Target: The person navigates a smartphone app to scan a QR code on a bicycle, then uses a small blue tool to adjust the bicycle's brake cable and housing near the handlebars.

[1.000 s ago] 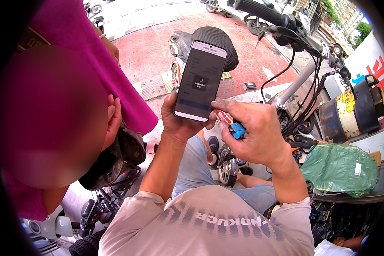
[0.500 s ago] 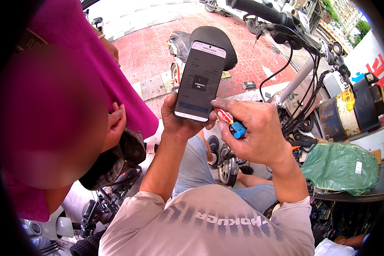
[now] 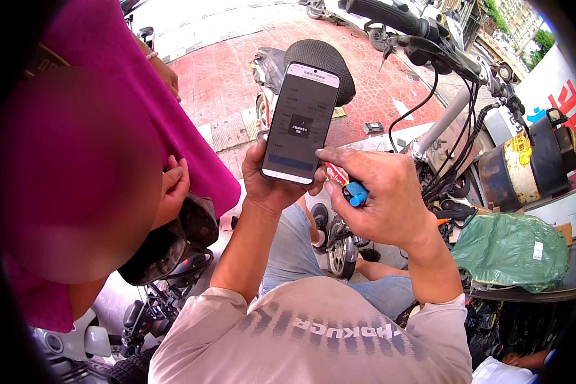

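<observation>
My left hand (image 3: 269, 179) is wrapped round the lower part of a smartphone (image 3: 298, 137), held upright in front of me. Its screen is dimmed, with a small dark pop-up box in the middle and a blue bar near the bottom. At the phone's lower right edge is my right hand (image 3: 384, 195), index finger stretched to the screen's side. Curled in that hand is a small blue-ended object (image 3: 356, 193); its kind is mostly hidden by the fingers. Just beside it shows a red patch with white marks, and I cannot tell whether it belongs to the same object.
At my left stands a person in a magenta garment (image 3: 198, 173) with a dark handbag (image 3: 195, 230). A scooter handlebar (image 3: 422, 29) with hanging cables rises at the right. Beyond it are a dark tank (image 3: 525, 166) and a green plastic bag (image 3: 512, 253). A black seat (image 3: 329, 67) stands behind the phone.
The small mark inside the phone's pop-up box has turned. My hands and the phone have hardly moved. The magenta garment's lower edge has shifted slightly to the right.
</observation>
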Action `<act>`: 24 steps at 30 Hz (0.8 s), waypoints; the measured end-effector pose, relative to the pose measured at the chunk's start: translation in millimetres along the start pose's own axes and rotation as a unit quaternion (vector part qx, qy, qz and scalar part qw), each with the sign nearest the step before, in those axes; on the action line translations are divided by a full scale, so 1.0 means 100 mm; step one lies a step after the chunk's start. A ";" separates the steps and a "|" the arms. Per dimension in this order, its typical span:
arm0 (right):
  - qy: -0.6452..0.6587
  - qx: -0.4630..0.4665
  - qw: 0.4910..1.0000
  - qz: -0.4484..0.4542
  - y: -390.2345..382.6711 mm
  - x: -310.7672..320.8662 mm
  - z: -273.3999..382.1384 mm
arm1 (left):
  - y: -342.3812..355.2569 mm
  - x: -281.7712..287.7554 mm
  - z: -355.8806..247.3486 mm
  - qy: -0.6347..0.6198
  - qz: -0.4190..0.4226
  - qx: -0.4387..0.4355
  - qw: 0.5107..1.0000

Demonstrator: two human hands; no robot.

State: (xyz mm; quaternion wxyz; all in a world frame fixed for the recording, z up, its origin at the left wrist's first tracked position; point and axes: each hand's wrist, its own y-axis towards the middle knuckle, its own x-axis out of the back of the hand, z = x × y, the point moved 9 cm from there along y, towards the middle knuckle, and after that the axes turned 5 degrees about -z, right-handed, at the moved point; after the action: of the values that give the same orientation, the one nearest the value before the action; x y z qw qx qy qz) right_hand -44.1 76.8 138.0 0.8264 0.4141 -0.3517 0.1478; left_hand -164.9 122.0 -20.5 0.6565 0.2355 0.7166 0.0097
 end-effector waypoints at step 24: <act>-0.010 -0.002 1.000 0.003 0.00 0.03 0.04 | -0.01 0.14 0.02 0.069 -0.062 -0.009 0.996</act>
State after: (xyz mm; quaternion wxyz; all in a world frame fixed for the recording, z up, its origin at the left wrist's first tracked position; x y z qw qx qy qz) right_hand -43.8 73.4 141.4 0.8232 0.4129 -0.3612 0.1459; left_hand -164.1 125.7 -34.6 0.6070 0.1829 0.7733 -0.0083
